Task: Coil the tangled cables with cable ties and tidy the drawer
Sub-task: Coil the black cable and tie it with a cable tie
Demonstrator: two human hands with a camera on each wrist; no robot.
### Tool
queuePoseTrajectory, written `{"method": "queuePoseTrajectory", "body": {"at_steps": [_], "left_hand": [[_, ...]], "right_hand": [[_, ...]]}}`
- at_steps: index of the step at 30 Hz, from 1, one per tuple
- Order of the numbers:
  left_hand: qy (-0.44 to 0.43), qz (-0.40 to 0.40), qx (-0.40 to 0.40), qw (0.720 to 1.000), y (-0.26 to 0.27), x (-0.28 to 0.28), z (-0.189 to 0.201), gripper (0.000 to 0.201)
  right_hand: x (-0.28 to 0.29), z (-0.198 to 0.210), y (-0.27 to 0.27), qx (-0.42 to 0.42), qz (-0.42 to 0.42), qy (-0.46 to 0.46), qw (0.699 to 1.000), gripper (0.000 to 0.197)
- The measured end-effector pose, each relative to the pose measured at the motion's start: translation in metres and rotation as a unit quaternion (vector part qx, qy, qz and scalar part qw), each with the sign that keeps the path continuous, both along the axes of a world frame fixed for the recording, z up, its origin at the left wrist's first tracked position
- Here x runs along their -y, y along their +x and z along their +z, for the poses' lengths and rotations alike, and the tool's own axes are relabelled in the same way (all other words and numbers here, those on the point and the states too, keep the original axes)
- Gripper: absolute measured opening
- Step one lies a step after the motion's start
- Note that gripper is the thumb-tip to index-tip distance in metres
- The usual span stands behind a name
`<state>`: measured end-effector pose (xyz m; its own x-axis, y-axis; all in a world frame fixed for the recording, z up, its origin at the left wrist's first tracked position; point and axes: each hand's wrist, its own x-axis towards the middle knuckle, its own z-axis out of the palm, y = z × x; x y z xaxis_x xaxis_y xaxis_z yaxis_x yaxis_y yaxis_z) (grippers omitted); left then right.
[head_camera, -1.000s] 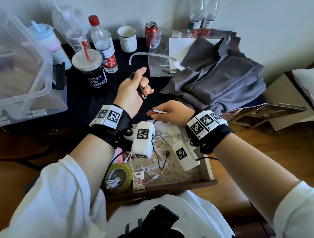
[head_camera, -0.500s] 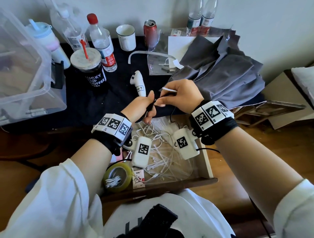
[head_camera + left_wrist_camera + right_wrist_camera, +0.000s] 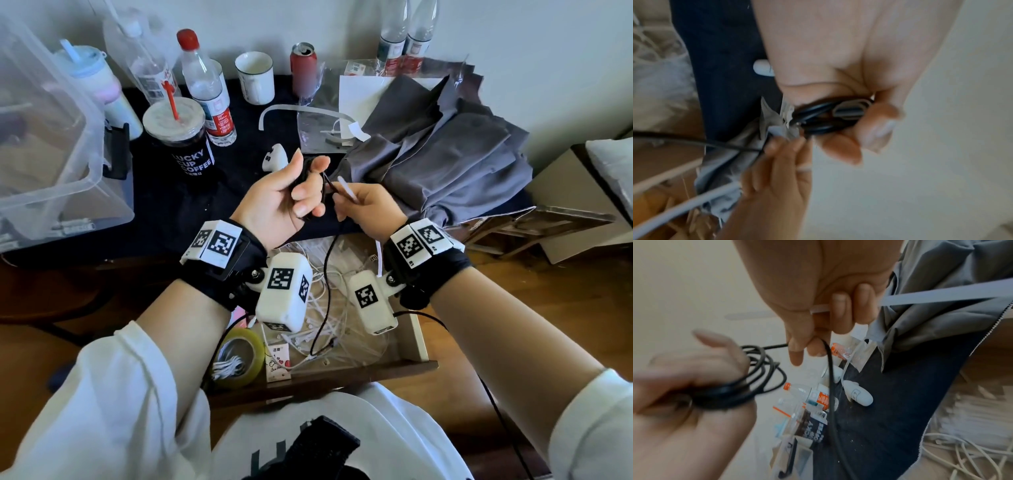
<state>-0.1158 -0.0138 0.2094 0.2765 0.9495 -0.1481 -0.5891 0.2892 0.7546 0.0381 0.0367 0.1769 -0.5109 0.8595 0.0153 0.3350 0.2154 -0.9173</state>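
Observation:
My left hand (image 3: 305,183) is turned palm up over the table edge and grips a coil of black cable (image 3: 306,169), which also shows in the wrist views (image 3: 818,116) (image 3: 756,374). Just to its right, my right hand (image 3: 342,200) pinches the same cable's loose run (image 3: 830,386) between thumb and forefinger. Its other fingers curl round a white cable tie (image 3: 347,188) (image 3: 941,296). The cable's tail (image 3: 325,274) hangs down into the open drawer (image 3: 419,335), among tangled white cables (image 3: 322,308).
Loose cable ties (image 3: 301,337) and a tape roll (image 3: 239,356) lie in the drawer. On the table are a clear bin (image 3: 51,137), a coffee cup (image 3: 181,137), bottles, a mug (image 3: 255,78), a can (image 3: 303,68), a small white device (image 3: 274,157) and grey cloth (image 3: 445,154).
My left hand has turned palm up with the coil. My right hand rose from above the drawer to meet it and now pinches the cable beside it.

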Motion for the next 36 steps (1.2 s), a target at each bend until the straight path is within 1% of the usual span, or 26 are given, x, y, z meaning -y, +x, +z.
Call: {"method": "queuePoseTrajectory", "body": {"at_steps": [2,4,7,10,12,14,16,18,21,23,24,27,29,31,33,36], "left_hand": [[0.002,0.028,0.008,1.0,0.005,-0.003,-0.001,0.041],[0.016,0.05,0.002,0.999,0.008,-0.006,-0.001,0.042],[0.035,0.107,0.009,0.994,0.008,-0.011,0.005,0.04],[0.033,0.185,0.014,0.982,-0.002,-0.019,0.008,0.036],[0.026,0.222,-0.007,0.975,-0.009,-0.022,0.004,0.032],[0.011,0.243,-0.057,0.968,-0.013,-0.023,-0.005,0.027],[-0.006,0.235,-0.115,0.965,-0.012,-0.021,-0.015,0.022],[-0.013,0.214,-0.187,0.959,-0.007,-0.017,-0.022,0.019],[-0.003,0.148,-0.331,0.932,0.004,-0.01,-0.024,0.012],[0.011,0.085,-0.392,0.916,0.007,-0.007,-0.022,0.018],[0.011,0.06,-0.402,0.914,0.007,-0.005,-0.022,0.025],[-0.005,-0.001,-0.393,0.919,0.004,0.0,-0.019,0.048],[-0.014,-0.053,-0.399,0.915,0.004,0.005,-0.018,0.066],[-0.031,-0.084,-0.379,0.921,0.005,0.007,-0.018,0.074],[-0.052,-0.102,-0.313,0.943,0.003,0.007,-0.02,0.074],[-0.071,-0.101,-0.152,0.981,-0.004,0.006,-0.017,0.067]], "right_hand": [[0.003,-0.004,-0.003,0.037,0.038,0.008,0.999,0.031],[0.005,-0.006,-0.006,0.067,0.068,0.0,0.995,0.027],[0.01,-0.012,-0.006,0.059,0.097,-0.051,0.992,0.014],[0.016,-0.013,-0.005,0.046,0.124,-0.067,0.989,0.012],[0.018,-0.008,-0.003,0.043,0.137,-0.063,0.988,0.011],[0.02,-0.001,-0.005,0.06,0.142,-0.048,0.987,0.01],[0.022,0.009,-0.007,0.087,0.128,-0.021,0.988,0.01],[0.02,0.019,-0.01,0.103,0.108,0.014,0.989,0.016],[0.015,0.028,-0.012,0.133,0.086,0.096,0.983,0.015],[0.013,0.031,-0.01,0.147,0.084,0.127,0.977,0.012],[0.011,0.031,-0.009,0.151,0.08,0.132,0.976,0.011],[0.007,0.029,-0.004,0.169,0.035,0.141,0.975,0.016],[0.004,0.028,-0.002,0.157,0.011,0.141,0.977,0.015],[-0.001,0.028,0.001,0.148,-0.013,0.132,0.98,0.014],[-0.006,0.025,0.005,0.132,-0.03,0.117,0.984,0.013],[-0.008,0.02,0.009,0.092,-0.038,0.094,0.991,0.008]]}}
